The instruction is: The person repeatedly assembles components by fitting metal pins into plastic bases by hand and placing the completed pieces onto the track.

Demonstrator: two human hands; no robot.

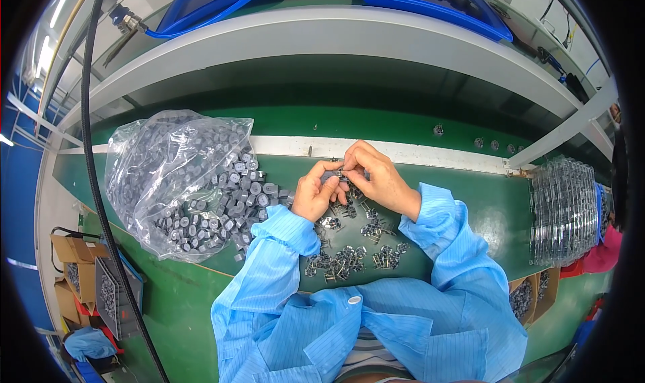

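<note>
Above the green bench, both of my hands meet in front of my chest. My left hand [321,192] has its thumb and fingers closed around a small grey plastic part [328,176]. On the same spot the fingertips of my right hand [380,181] pinch a small dark piece with shiny metal [342,175]; its exact shape is mostly hidden by the fingers. Below the hands lie small heaps of black components with metal pins [342,263]. To the left, many loose grey plastic caps [252,189] spill from a clear plastic bag [176,161] and reach near my left wrist.
Stacked clear plastic trays [563,211] stand at the bench's right end. A white strip [416,156] crosses the bench behind my hands, with several small parts beyond it. A shelf with blue trays [437,3] hangs above. A black cable [91,148] runs down at left.
</note>
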